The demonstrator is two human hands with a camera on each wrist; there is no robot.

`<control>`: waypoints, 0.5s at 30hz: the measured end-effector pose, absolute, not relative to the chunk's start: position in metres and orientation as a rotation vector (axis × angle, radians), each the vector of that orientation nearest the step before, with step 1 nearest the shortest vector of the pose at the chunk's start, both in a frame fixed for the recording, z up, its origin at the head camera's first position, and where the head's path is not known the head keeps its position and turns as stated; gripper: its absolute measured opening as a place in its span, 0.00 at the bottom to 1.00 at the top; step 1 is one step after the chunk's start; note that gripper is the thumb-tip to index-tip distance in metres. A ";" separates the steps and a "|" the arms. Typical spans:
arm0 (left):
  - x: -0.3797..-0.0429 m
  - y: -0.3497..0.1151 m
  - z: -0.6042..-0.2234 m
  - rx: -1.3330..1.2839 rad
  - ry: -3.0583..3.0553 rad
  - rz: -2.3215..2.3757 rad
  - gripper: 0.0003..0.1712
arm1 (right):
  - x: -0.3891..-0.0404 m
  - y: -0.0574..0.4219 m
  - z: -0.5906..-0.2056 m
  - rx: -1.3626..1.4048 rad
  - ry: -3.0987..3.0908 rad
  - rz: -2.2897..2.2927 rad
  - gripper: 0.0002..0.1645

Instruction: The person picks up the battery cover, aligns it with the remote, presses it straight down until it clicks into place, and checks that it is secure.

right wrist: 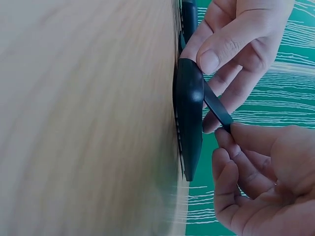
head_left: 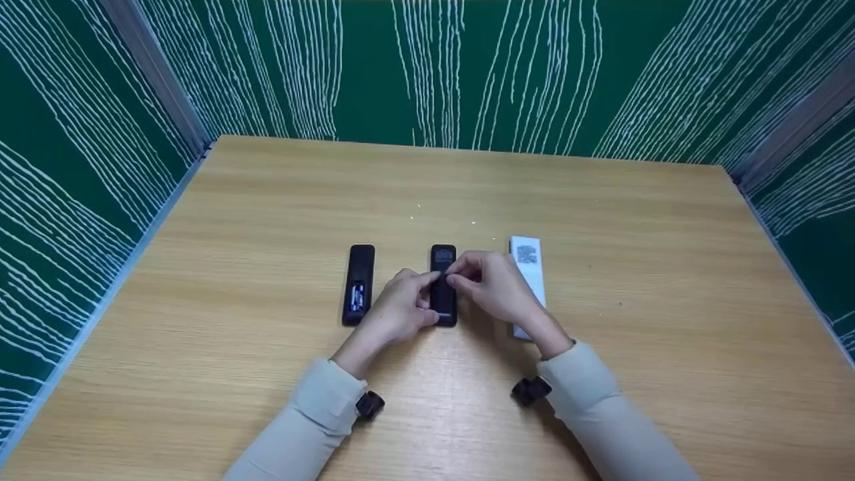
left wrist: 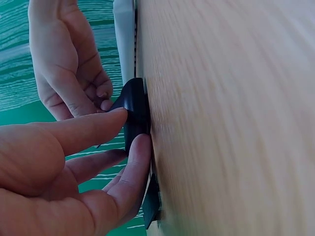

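A black remote control [head_left: 443, 297] lies lengthwise on the table, with a printed label at its far end. My left hand [head_left: 399, 304] grips its left side, thumb by the near end and fingers along the edge. From the right, my right hand [head_left: 497, 284] pinches a thin black battery cover [right wrist: 216, 107] between thumb and fingertips. In the right wrist view that cover slants up from the remote, one end raised and the other at the remote's back. The inside of the compartment is hidden.
A second black remote [head_left: 361, 264] lies to the left, its compartment uncovered with batteries [head_left: 357, 297] inside. To the right, partly behind my right arm, lies a long white object [head_left: 532, 275] with a square printed code. Tiny white bits [head_left: 473, 222] dot the wooden table [head_left: 634, 234].
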State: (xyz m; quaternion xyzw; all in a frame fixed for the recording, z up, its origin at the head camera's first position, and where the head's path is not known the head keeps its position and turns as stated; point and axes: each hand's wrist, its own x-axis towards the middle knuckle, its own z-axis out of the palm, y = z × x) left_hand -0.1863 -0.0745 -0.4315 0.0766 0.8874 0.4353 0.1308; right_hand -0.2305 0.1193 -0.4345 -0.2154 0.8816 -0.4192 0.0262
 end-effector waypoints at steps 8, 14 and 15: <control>-0.187 -0.073 -0.432 0.232 2.553 1.288 0.45 | -0.233 0.117 -0.435 -0.654 2.736 -1.252 0.03; -0.187 -0.074 -0.431 0.220 2.567 1.281 0.45 | -0.238 0.113 -0.431 -0.645 2.701 -1.194 0.03; -0.187 -0.074 -0.430 0.213 2.567 1.280 0.45 | -0.239 0.113 -0.431 -0.647 2.697 -1.186 0.03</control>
